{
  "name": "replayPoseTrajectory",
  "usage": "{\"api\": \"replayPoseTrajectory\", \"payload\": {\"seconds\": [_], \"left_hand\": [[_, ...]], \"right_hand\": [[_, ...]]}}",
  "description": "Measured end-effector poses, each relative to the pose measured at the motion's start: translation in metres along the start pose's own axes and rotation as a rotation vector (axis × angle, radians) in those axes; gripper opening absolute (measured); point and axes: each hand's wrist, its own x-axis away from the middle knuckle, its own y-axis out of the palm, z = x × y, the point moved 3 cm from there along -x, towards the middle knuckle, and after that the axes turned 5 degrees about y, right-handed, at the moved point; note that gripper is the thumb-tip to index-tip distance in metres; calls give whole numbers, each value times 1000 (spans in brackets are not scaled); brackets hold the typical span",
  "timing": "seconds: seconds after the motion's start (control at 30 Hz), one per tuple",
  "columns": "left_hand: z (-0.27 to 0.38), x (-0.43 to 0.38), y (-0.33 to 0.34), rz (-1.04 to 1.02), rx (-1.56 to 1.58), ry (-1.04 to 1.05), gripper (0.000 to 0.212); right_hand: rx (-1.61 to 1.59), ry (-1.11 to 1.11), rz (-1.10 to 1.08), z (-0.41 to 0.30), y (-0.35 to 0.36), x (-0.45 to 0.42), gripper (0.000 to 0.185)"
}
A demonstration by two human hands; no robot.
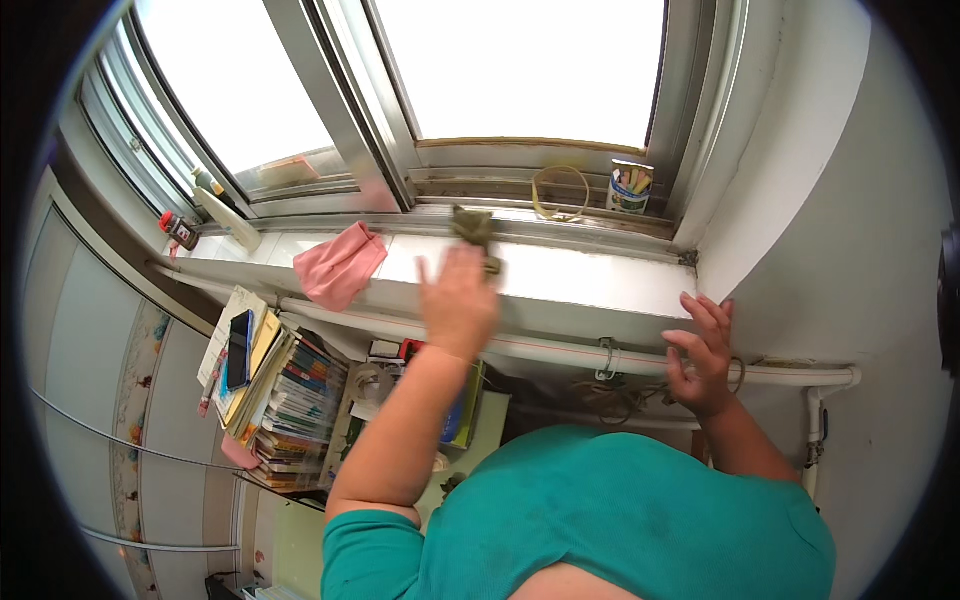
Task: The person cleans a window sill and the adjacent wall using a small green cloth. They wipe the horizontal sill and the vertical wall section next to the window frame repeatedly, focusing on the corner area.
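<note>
My left hand (459,300), blurred, reaches over the white tiled windowsill (592,274) with its fingers against a crumpled olive-green cloth (472,225). Part of this cloth sticks out past the fingertips towards the window track; the palm side is hidden. To the left of that hand, a pink cloth (341,266) drapes over the sill's front edge. My right hand (701,356) is raised near the sill's right end, fingers apart and nothing in it.
A tape-like yellowish ring (561,193) and a cup of chalk-like sticks (630,187) stand by the window. Bottles (225,217) and a red-lidded jar (178,229) occupy the left end. Below run a white pipe (555,350) and stacked books (304,390) topped by a phone (239,349).
</note>
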Motion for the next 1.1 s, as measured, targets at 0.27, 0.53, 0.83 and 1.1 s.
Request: {"api": "replayPoseTrajectory", "payload": {"seconds": [0.27,0.53,0.83,1.1], "left_hand": [[147,-6,-1,22,456,449,70],[-52,-12,-22,473,531,18,12],[-78,-50,-7,167,321,-121,25],[-83,-47,-5,161,353,-111,24]], "right_hand": [[-266,-34,-185,-29,40,-79,50],[-43,91,-221,-3,52,-72,28],[-111,136,-270,-8,78,-108,16],[-26,214,-343,9,69,-116,10]]}}
